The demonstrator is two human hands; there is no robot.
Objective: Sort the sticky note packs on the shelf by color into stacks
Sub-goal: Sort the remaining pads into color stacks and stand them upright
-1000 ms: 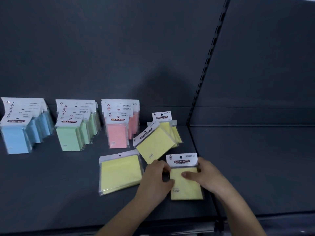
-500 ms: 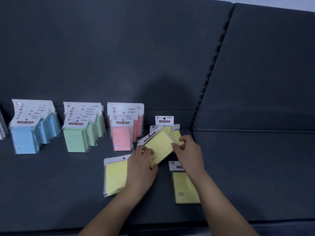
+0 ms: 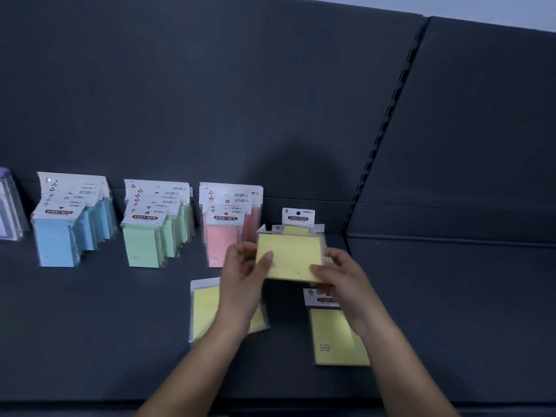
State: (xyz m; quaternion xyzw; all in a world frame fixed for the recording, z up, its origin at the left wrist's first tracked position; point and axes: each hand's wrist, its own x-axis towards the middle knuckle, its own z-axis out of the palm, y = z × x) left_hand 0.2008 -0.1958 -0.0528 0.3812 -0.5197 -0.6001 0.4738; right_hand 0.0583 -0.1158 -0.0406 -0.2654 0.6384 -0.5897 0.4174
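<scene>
I hold a yellow sticky note pack above the shelf, gripped by my left hand on its left edge and my right hand on its right edge. Behind it, yellow packs lean against the back wall. Another yellow pack lies flat under my left forearm, and a third lies flat under my right wrist. Leaning rows of blue packs, green packs and pink packs stand to the left.
The dark shelf has a slotted upright post dividing it from the bay to the right. A purple pack shows at the far left edge. The shelf's front edge runs along the bottom.
Both hands left the flat pack at the right, took hold of the tilted yellow pack and lifted it, turning it level in front of the leaning yellow packs.
</scene>
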